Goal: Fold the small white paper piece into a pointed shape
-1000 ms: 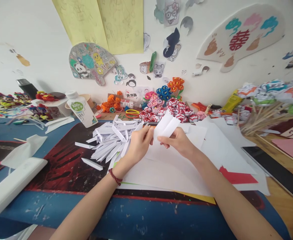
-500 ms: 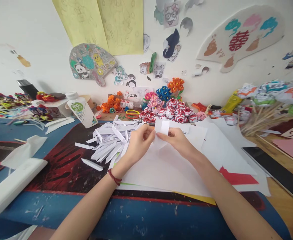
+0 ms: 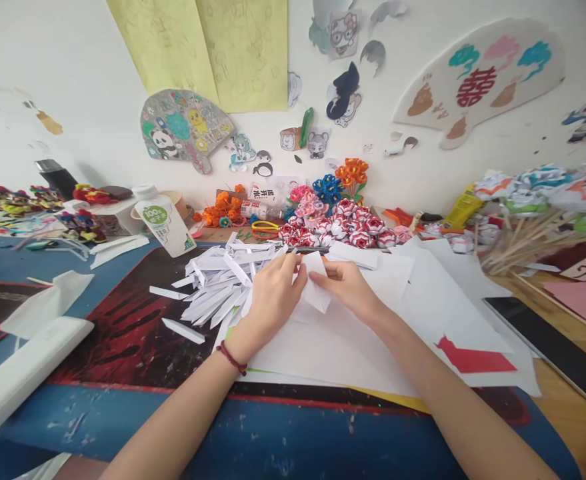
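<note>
Small white paper piece (image 3: 317,288), folded w/ a crease, lower corner pointing down. It sits between both hands, just above the big white sheets (image 3: 353,333) at table centre. Left hand (image 3: 271,297) pinches its left edge, fingers closed on it; right hand (image 3: 345,288) grips the right edge, thumb & fingers clamped on the paper. Going left to right: white juice bottle (image 3: 161,220) far left, pile of folded white strips (image 3: 223,273) just left of the left hand (nearly touching it), paper flowers (image 3: 343,227) far behind the hands, red paper scrap (image 3: 473,357) right, dark tablet (image 3: 553,343) at far right edge.
</note>
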Tool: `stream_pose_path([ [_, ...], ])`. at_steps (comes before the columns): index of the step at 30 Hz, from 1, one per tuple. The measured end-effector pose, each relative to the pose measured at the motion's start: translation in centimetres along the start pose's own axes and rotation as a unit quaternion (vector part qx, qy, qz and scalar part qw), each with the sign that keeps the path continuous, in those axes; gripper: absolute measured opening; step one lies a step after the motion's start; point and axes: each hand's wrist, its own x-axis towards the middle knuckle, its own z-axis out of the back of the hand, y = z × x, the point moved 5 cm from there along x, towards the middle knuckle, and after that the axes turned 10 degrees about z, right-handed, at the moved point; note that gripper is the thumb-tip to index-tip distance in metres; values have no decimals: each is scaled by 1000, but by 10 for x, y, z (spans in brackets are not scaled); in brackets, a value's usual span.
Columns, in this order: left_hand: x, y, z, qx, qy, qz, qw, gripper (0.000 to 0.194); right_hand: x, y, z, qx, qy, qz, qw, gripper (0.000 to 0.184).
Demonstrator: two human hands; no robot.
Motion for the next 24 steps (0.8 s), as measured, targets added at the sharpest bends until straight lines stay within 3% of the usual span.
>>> stream_pose_path([
  [6,-6,-9,1,153,-27,-175,972,17,-1,0,-1,-15,-5,3,1000,41],
  [9,-6,-12,5,184,-40,-219,957,17,0,1,0,-18,-11,17,1000,44],
  [18,-5,-15,9,204,-60,-266,940,19,1,5,1,-28,-22,44,998,46],
  [24,-1,-7,3,109,-26,-205,972,17,0,8,1,-61,-26,47,997,42],
])
